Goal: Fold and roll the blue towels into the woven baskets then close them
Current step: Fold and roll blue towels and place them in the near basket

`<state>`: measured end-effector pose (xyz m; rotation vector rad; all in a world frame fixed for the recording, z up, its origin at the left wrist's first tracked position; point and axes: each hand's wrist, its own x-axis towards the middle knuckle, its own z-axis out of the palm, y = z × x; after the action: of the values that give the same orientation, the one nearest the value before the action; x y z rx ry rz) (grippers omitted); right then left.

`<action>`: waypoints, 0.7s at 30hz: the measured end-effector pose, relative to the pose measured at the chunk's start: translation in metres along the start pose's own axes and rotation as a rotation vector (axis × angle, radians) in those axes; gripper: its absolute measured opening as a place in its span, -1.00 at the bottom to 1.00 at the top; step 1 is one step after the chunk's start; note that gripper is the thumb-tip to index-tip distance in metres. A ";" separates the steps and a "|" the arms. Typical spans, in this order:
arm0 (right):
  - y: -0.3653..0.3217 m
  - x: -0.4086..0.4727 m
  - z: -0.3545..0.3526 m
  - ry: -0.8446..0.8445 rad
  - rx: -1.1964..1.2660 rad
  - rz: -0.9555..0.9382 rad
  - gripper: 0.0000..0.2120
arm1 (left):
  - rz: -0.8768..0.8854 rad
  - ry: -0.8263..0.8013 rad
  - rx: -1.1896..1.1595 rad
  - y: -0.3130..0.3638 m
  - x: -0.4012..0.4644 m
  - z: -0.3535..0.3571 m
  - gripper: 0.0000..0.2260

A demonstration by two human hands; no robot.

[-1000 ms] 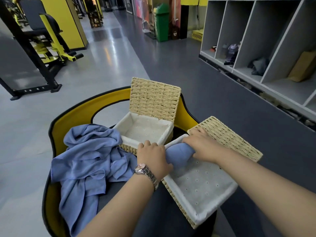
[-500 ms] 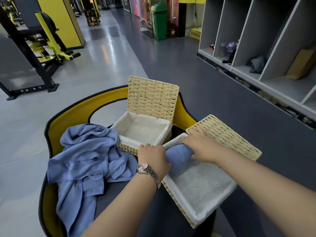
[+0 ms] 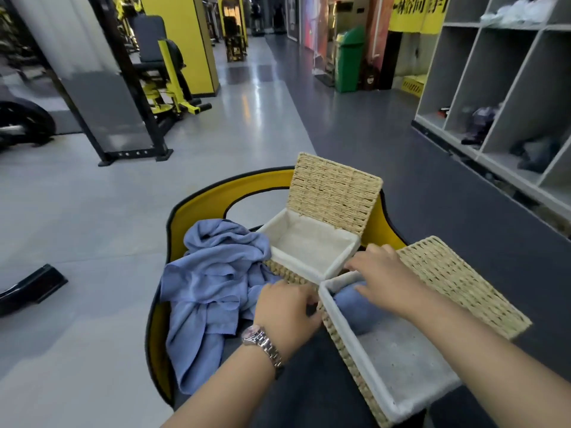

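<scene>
The rolled towel [image 3: 350, 307] is pressed by the flat, spread right hand [image 3: 380, 279] into the near basket [image 3: 346, 350] (lid open); the corner should be tucked snugly.

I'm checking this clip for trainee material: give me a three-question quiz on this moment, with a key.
1. True or false: the far basket already holds a rolled towel.
2. Where does the rolled blue towel lie? A) on the chair seat B) at the far end of the near basket C) on the floor
3. Fill in: the loose towels are heaped to the ____ of the baskets.

Key
1. False: only its white liner shows, under its upright lid.
2. B: the right hand rests on it, while the left hand is at the basket's outer wall.
3. Left.
</scene>
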<state>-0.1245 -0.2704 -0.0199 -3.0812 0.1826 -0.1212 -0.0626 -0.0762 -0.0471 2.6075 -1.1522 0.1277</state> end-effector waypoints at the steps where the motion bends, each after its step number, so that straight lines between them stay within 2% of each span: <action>1: -0.019 0.002 -0.004 -0.003 0.045 -0.023 -0.81 | -0.029 -0.006 0.005 -0.014 -0.012 -0.005 -0.74; 4: -0.072 0.001 -0.002 -0.038 0.134 -0.103 -0.81 | -0.156 -0.024 0.033 -0.058 -0.042 -0.018 -0.75; 8: -0.123 -0.018 0.020 0.006 0.257 -0.128 -0.83 | -0.351 -0.006 -0.020 -0.119 -0.062 -0.031 -0.79; 11: -0.150 -0.020 0.030 -0.051 0.323 -0.179 -0.82 | -0.396 0.086 0.008 -0.164 -0.060 -0.034 -0.74; 14: -0.163 -0.010 0.038 -0.132 0.261 -0.279 -0.82 | -0.419 0.182 0.086 -0.188 -0.052 -0.032 -0.74; 21: -0.147 -0.003 0.052 -0.118 0.203 -0.221 -0.81 | -0.480 -0.051 0.174 -0.205 -0.029 -0.026 -0.65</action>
<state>-0.1063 -0.1219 -0.0631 -2.8840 -0.1650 0.0317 0.0694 0.0832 -0.0743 2.9727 -0.5187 0.0614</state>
